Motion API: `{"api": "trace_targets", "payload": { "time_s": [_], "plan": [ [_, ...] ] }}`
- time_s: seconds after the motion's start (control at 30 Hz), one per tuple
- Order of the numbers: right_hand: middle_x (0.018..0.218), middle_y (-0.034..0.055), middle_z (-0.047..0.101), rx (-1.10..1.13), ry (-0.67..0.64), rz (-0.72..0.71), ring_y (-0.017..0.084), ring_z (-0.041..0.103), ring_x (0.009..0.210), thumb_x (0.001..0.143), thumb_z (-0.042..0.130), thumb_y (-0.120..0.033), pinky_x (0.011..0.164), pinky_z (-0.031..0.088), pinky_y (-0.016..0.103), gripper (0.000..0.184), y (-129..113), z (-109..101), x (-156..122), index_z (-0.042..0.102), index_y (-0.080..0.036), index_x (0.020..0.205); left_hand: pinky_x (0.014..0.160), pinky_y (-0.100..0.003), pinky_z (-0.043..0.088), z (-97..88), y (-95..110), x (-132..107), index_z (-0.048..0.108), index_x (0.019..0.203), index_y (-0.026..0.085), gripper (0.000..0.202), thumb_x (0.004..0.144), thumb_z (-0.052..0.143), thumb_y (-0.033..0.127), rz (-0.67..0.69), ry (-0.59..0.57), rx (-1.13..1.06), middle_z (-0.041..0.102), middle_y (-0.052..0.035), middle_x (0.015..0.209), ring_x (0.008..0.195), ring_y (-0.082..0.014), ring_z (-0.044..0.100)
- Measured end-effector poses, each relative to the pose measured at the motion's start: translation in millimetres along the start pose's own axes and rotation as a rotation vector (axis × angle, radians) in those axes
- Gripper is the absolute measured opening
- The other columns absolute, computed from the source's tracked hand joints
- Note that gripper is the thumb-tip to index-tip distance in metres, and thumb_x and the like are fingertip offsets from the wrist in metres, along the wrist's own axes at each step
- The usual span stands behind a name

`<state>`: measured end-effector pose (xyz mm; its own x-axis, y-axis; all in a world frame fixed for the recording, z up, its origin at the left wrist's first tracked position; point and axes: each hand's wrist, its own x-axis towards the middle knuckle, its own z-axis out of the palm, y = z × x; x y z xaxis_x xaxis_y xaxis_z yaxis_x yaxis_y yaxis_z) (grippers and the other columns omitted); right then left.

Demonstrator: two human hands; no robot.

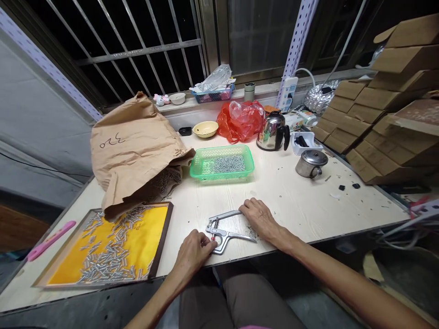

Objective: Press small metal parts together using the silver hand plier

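A pair of silver hand-press pliers [222, 230] with a coil spring and a red tip lies near the table's front edge, handles pointing right. My right hand [259, 218] is closed over the end of its upper handle. At the jaw, my left hand [195, 250] is in a pinch, thumb and fingertips together; whatever lies between them is hidden. To the left, a shallow tray [163, 240] with a yellow lining bears many small silver metal pins [111, 260]. Behind the pliers, a green plastic basket [222, 176] contains a heap of small silver parts [229, 163].
A large brown paper bag [133, 146] rests over the tray's back edge, its mouth showing small brownish parts. A pink-handled tool [51, 240] lies at far left. Farther back are a red plastic bag [240, 121], a kettle [272, 132], a lidded metal cup [311, 163] and stacked cardboard boxes [387, 109].
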<state>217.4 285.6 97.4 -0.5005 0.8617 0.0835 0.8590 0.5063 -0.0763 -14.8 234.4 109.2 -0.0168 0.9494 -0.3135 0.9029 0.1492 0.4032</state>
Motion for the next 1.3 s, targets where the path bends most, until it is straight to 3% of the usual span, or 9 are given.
{"api": "trace_targets", "payload": {
  "time_s": [0.23,0.3,0.43,0.57,0.73,0.8,0.93,1.13,1.3],
  "plan": [
    [0.091,0.0056,0.053,-0.031,-0.020,-0.019,0.022,0.044,0.087,0.094,0.047,0.000,0.073,0.031,0.032,0.021,3.9,-8.0,-0.5,0.060,-0.016,0.091,0.047,-0.022,0.023,-20.6,12.4,18.4,0.054,0.050,0.015,0.023,0.073,0.053,0.016,-0.067,-0.343,0.021,0.034,0.0052,0.041,0.044,-0.0102,0.039],
    [0.092,0.0052,0.054,-0.043,-0.035,-0.011,0.022,0.044,0.086,0.094,0.048,-0.001,0.072,0.031,0.032,0.020,5.1,-9.5,-1.5,0.060,-0.017,0.092,0.048,-0.022,0.025,-23.2,12.9,18.3,0.057,0.054,0.015,0.020,0.073,0.053,0.013,-0.016,-0.271,0.110,0.042,0.0034,0.046,0.050,-0.0118,0.045],
    [0.091,0.0043,0.053,-0.052,-0.029,-0.081,0.021,0.043,0.085,0.093,0.050,0.000,0.074,0.031,0.032,0.019,7.1,-8.6,-3.1,0.059,-0.016,0.092,0.058,-0.023,0.031,-21.1,12.6,14.5,0.063,0.074,0.013,0.015,0.080,0.050,0.008,0.137,-0.025,0.366,0.059,-0.0057,0.084,0.073,-0.0163,0.056],
    [0.092,0.0047,0.052,-0.036,0.003,-0.078,0.021,0.042,0.087,0.094,0.049,0.000,0.078,0.030,0.032,0.020,9.4,-4.0,-5.6,0.060,-0.017,0.095,0.063,-0.024,0.037,-18.6,11.3,7.9,0.064,0.077,0.014,0.016,0.084,0.050,0.010,0.116,-0.140,0.378,0.059,-0.0062,0.081,0.077,-0.0187,0.057],
    [0.091,0.0041,0.051,-0.016,0.013,-0.060,0.021,0.042,0.087,0.092,0.050,0.001,0.076,0.030,0.031,0.022,10.3,-3.2,-6.6,0.060,-0.018,0.095,0.066,-0.025,0.042,-20.1,18.8,-0.2,0.065,0.089,0.013,0.030,0.082,0.040,-0.002,0.210,-0.005,0.585,0.056,-0.0118,0.101,0.093,-0.0231,0.055],
    [0.091,0.0042,0.051,-0.015,0.001,-0.084,0.021,0.042,0.086,0.091,0.050,0.002,0.075,0.030,0.031,0.022,10.2,-4.6,-6.6,0.060,-0.018,0.093,0.063,-0.024,0.042,-26.0,23.7,4.2,0.066,0.081,0.014,0.025,0.079,0.045,-0.001,0.167,-0.083,0.515,0.058,-0.0100,0.092,0.086,-0.0217,0.057],
    [0.091,0.0040,0.051,0.007,0.019,-0.039,0.021,0.042,0.086,0.090,0.050,0.003,0.074,0.030,0.031,0.022,12.9,-3.7,-8.2,0.059,-0.017,0.091,0.055,-0.022,0.039,-39.4,21.5,18.9,0.061,0.066,0.013,0.019,0.082,0.051,0.012,-0.016,-0.428,0.257,0.055,-0.0022,0.059,0.056,-0.0165,0.056],
    [0.091,0.0031,0.052,0.032,0.049,0.008,0.021,0.043,0.089,0.094,0.051,-0.002,0.076,0.030,0.032,0.019,26.8,-1.6,-2.4,0.060,-0.018,0.091,0.062,-0.024,0.037,-36.9,-1.0,9.0,0.061,0.075,0.014,0.017,0.085,0.049,0.010,0.167,-0.129,0.434,0.058,-0.0076,0.087,0.074,-0.0180,0.058],
    [0.090,0.0034,0.052,0.026,0.064,0.046,0.021,0.044,0.088,0.093,0.052,-0.001,0.074,0.031,0.032,0.020,26.3,0.5,5.1,0.061,-0.018,0.088,0.067,-0.023,0.041,-81.5,17.8,36.3,0.064,0.073,0.018,0.014,0.084,0.057,0.022,0.191,0.188,0.142,0.059,-0.0024,0.077,0.075,-0.0169,0.058]
  ]
}}
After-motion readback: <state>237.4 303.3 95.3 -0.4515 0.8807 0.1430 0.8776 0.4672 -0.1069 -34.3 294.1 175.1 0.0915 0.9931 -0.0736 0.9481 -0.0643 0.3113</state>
